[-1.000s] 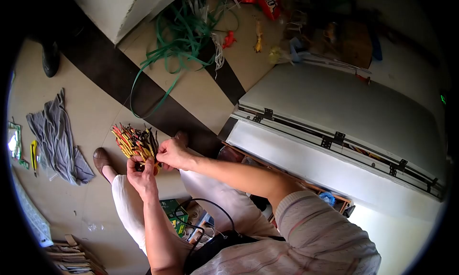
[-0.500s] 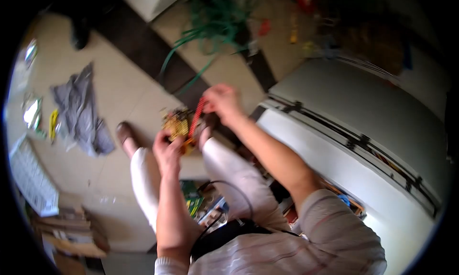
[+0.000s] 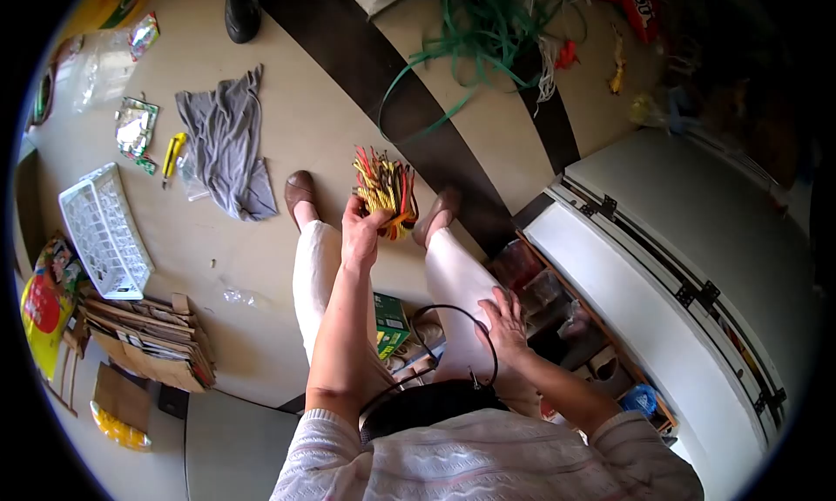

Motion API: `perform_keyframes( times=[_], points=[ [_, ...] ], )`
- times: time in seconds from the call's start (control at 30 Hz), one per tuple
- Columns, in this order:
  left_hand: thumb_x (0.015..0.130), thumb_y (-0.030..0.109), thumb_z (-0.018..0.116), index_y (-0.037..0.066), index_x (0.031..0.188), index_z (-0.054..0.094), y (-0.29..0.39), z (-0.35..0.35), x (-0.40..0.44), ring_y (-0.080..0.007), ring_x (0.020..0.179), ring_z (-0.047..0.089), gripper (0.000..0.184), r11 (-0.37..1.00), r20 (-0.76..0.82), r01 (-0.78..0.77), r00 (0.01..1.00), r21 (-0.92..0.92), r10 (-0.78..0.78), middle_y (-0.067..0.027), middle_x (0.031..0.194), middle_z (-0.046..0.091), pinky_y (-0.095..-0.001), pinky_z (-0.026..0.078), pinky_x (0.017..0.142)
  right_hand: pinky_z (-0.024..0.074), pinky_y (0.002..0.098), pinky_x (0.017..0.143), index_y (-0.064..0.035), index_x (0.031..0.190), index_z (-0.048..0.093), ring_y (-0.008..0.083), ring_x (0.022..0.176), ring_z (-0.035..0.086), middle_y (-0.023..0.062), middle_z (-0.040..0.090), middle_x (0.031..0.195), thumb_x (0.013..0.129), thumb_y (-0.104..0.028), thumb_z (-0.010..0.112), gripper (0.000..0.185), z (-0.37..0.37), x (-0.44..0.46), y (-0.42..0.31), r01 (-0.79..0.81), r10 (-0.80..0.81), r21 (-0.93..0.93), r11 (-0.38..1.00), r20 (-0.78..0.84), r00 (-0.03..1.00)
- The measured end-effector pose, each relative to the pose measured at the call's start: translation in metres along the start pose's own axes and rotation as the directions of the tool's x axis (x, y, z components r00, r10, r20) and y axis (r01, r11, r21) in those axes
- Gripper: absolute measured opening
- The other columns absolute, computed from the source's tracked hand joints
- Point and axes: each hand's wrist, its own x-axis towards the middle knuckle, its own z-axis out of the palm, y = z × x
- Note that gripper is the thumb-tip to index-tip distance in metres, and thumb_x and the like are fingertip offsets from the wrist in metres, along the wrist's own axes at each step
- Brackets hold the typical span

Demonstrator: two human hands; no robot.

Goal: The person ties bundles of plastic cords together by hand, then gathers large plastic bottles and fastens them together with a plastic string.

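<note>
My left hand (image 3: 359,233) is closed round a bundle of short twisted cords (image 3: 388,192), mostly yellow with red and dark strands. The loose ends fan out upward, away from me, above the floor between my shoes. My right hand (image 3: 505,323) lies on my thigh in white trousers (image 3: 461,283), fingers apart and nothing in them. A black cable (image 3: 460,308) loops close by its fingertips.
Green strapping (image 3: 470,44) lies tangled on the floor ahead. A grey cloth (image 3: 228,144), a yellow cutter (image 3: 173,157), a white basket (image 3: 109,231) and flattened cardboard (image 3: 157,340) are to the left. A white freezer-like cabinet (image 3: 627,283) stands at right.
My right hand has come away from the red cord by the bundle and down onto my thigh. My left hand still holds the bundle. The view has shifted.
</note>
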Motion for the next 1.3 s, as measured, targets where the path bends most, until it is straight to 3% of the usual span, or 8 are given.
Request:
perform_keyframes(
  times=[0.37, 0.63, 0.77, 0.9, 1.0, 1.1, 1.23, 1.3],
  points=[
    [0.066, -0.014, 0.047, -0.001, 0.104, 0.049, 0.052, 0.004, -0.087, -0.0191, 0.088, 0.058, 0.040, 0.998, 0.089, -0.027, 0.996, -0.061, 0.033, -0.0080, 0.098, 0.057, -0.0296, 0.047, 0.079, 0.0375, 0.0509, 0.088, -0.0172, 0.103, 0.054, 0.0366, 0.119, 0.028, 0.0038, 0.032, 0.128, 0.072, -0.030, 0.058, 0.034, 0.027, -0.005, 0.022, -0.001, 0.016, 0.147, 0.989, -0.101, 0.995],
    [0.061, -0.012, 0.049, -0.001, 0.121, 0.039, 0.115, 0.082, -0.190, -0.0171, 0.098, 0.053, 0.062, 0.879, 0.234, -0.335, 0.935, 0.340, 0.266, -0.0083, 0.106, 0.055, -0.0259, 0.042, 0.086, 0.0368, 0.0407, 0.092, -0.0081, 0.107, 0.055, 0.0321, 0.111, 0.044, 0.0114, 0.049, 0.118, 0.073, -0.040, 0.061, 0.047, -0.020, -0.009, 0.018, 0.045, -0.048, 0.381, 0.924, -0.002, 0.999],
    [0.065, -0.012, 0.052, 0.000, 0.123, 0.036, 0.136, 0.138, -0.227, -0.0188, 0.099, 0.053, 0.062, 0.938, 0.324, -0.285, 0.922, 0.199, 0.211, -0.0092, 0.108, 0.053, -0.0293, 0.043, 0.087, 0.0403, 0.0398, 0.090, 0.0002, 0.111, 0.049, 0.0328, 0.115, 0.043, 0.0173, 0.046, 0.122, 0.064, -0.028, 0.074, 0.059, -0.146, -0.039, -0.041, 0.612, -0.361, 0.243, 0.752, -0.625, 0.692],
    [0.071, -0.010, 0.056, -0.003, 0.115, 0.043, 0.155, 0.201, -0.254, -0.0199, 0.098, 0.055, 0.047, 0.945, 0.536, -0.308, 0.819, 0.107, 0.206, -0.0111, 0.107, 0.054, -0.0311, 0.044, 0.088, 0.0426, 0.0389, 0.086, 0.0004, 0.116, 0.043, 0.0345, 0.108, 0.048, 0.0192, 0.045, 0.119, 0.058, -0.023, 0.078, 0.072, -0.221, -0.067, -0.086, 0.598, -0.226, 0.411, 0.689, -0.662, 0.715],
    [0.072, -0.008, 0.058, -0.001, 0.118, 0.042, 0.177, 0.235, -0.270, -0.0182, 0.098, 0.055, 0.049, 0.921, 0.676, -0.335, 0.727, 0.197, 0.120, -0.0094, 0.108, 0.055, -0.0298, 0.044, 0.086, 0.0388, 0.0410, 0.086, -0.0006, 0.118, 0.039, 0.0319, 0.105, 0.049, 0.0199, 0.048, 0.114, 0.058, -0.032, 0.075, 0.077, -0.226, -0.069, -0.092, 0.611, -0.067, 0.204, 0.765, -0.918, 0.391],
    [0.073, -0.004, 0.060, -0.001, 0.119, 0.040, 0.191, 0.258, -0.287, -0.0174, 0.099, 0.054, 0.049, 0.867, 0.761, -0.392, 0.648, 0.308, 0.023, -0.0089, 0.109, 0.054, -0.0294, 0.043, 0.087, 0.0451, 0.0373, 0.077, 0.0006, 0.112, 0.043, 0.0326, 0.092, 0.056, 0.0199, 0.052, 0.106, 0.060, -0.024, 0.073, 0.065, -0.232, -0.077, -0.095, 0.585, 0.100, 0.332, 0.740, -0.914, 0.393],
    [0.073, -0.002, 0.062, 0.004, 0.127, 0.033, 0.231, 0.279, -0.297, -0.0163, 0.093, 0.054, 0.062, 0.812, 0.742, -0.317, 0.641, 0.490, -0.197, -0.0105, 0.106, 0.053, -0.0294, 0.047, 0.078, 0.0501, 0.0310, 0.067, 0.0045, 0.106, 0.047, 0.0237, 0.076, 0.062, 0.0121, 0.060, 0.086, 0.068, -0.004, 0.061, 0.041, -0.248, -0.117, -0.092, 0.636, 0.247, 0.772, 0.022, -0.620, 0.745],
    [0.072, -0.002, 0.063, 0.008, 0.125, 0.039, 0.243, 0.285, -0.281, -0.0166, 0.090, 0.055, 0.059, 0.610, 0.827, -0.679, 0.559, 0.409, 0.068, -0.0121, 0.105, 0.054, -0.0295, 0.047, 0.077, 0.0507, 0.0311, 0.074, 0.0060, 0.106, 0.048, 0.0205, 0.085, 0.060, 0.0128, 0.060, 0.096, 0.073, 0.000, 0.052, 0.034, -0.252, -0.146, -0.077, 0.470, 0.094, 0.790, -0.393, -0.474, 0.876]
  ],
)
